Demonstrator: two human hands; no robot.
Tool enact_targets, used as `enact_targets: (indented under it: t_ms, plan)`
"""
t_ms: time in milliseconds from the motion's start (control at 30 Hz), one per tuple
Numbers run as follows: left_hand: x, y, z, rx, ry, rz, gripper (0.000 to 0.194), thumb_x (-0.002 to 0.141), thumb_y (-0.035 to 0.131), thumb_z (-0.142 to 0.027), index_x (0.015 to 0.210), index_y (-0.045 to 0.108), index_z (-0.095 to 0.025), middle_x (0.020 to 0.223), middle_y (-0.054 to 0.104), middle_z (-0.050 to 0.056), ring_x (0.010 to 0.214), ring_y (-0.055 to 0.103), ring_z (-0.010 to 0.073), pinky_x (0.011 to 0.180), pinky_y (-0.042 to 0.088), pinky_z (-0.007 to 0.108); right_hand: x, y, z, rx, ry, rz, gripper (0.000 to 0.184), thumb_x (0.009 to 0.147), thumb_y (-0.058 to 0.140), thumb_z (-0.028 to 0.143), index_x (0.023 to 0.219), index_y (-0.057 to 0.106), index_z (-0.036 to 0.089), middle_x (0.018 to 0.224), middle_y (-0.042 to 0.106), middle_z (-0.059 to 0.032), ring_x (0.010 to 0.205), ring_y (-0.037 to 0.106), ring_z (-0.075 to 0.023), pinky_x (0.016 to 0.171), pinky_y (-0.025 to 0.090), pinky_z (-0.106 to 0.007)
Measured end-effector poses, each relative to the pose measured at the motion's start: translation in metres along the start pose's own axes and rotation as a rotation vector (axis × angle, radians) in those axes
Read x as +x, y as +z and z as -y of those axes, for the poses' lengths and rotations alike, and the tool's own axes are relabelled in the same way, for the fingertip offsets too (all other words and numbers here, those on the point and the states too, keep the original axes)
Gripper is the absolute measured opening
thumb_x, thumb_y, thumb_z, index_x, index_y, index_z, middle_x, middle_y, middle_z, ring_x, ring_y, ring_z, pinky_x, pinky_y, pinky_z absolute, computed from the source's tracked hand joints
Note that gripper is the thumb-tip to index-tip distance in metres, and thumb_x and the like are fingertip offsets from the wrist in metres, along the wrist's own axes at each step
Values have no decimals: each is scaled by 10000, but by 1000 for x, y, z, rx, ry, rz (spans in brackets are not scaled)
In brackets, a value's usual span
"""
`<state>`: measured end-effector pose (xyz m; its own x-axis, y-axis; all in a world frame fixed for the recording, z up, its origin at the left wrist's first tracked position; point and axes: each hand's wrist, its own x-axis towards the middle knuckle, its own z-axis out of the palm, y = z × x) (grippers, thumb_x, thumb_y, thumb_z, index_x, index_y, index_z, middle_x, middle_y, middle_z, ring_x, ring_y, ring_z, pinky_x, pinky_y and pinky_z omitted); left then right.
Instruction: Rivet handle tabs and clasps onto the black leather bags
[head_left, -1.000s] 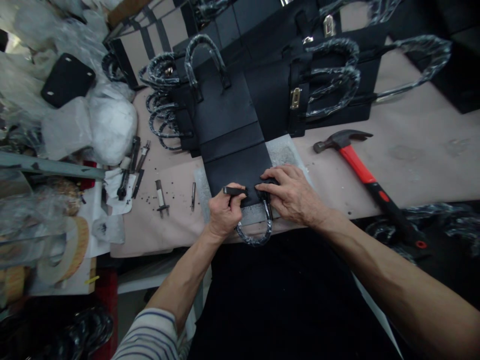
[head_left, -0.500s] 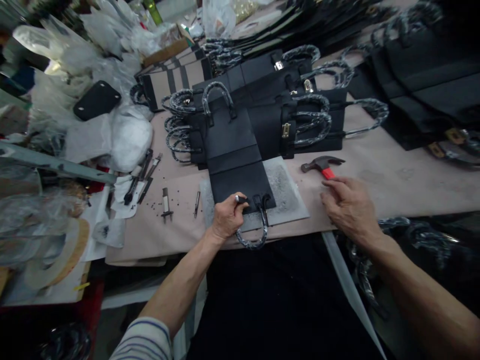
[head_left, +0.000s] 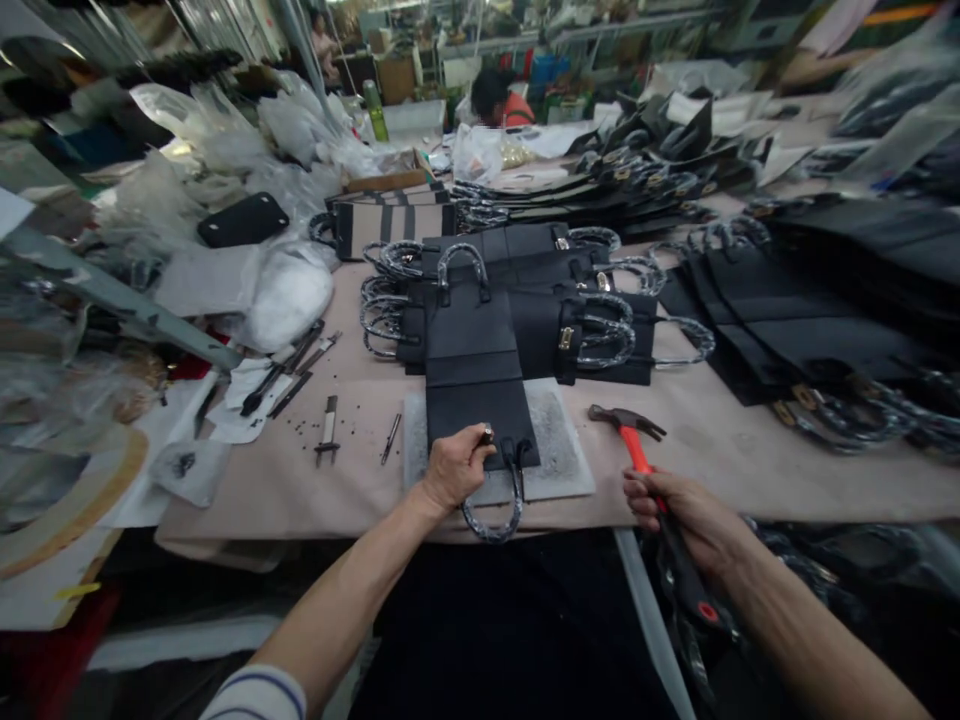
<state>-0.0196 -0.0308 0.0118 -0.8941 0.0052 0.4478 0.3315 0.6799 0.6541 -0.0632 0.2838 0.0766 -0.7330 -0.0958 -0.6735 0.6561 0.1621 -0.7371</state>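
Note:
A black leather bag panel (head_left: pixel 474 345) lies lengthwise before me, its near end over a grey-white slab (head_left: pixel 562 450). One wrapped handle (head_left: pixel 495 532) loops off its near edge, another (head_left: pixel 463 256) off its far end. Closed around a short metal punch (head_left: pixel 487 434), my left hand (head_left: pixel 452 468) rests on the panel's near end beside the handle tabs. My right hand (head_left: pixel 686 510) grips the red and black handle of a claw hammer (head_left: pixel 634 440), its head right of the slab. The punch's lower tip is hidden by my fingers.
More black bag panels (head_left: pixel 540 330) with wrapped handles lie behind, and a further stack (head_left: pixel 787 310) sits at right. A slim metal tool (head_left: pixel 391 438) and a two-pronged tool (head_left: pixel 328 430) lie left of the slab. Plastic bags (head_left: pixel 292 290) crowd the left. A person (head_left: pixel 504 100) sits beyond.
The camera view has tilted up, bringing the room beyond into sight. The hammer has swung in my right hand, its handle now showing below the fingers. My left hand stays on the panel.

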Motion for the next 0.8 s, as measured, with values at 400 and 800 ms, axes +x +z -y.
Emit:
enact_targets:
  t_ms: [400, 800]
  plan:
    - [-3, 5, 5, 34, 8, 13, 146, 928, 637, -123, 1047, 662, -204, 926, 773, 49, 860, 772, 207, 802, 635, 303, -77, 58, 61, -1135, -1163, -160, 351, 1044, 408, 434, 774, 502, 230, 510, 470, 38, 395, 375, -114, 452, 210, -293]
    - [1, 7, 5, 58, 10, 56, 183, 924, 644, -122, 1083, 670, -209, 960, 776, 44, 889, 767, 203, 829, 629, 299, -86, 66, 61, -1251, -1166, -134, 299, 1043, 384, 364, 785, 472, 239, 536, 504, 17, 426, 384, -134, 481, 197, -304]
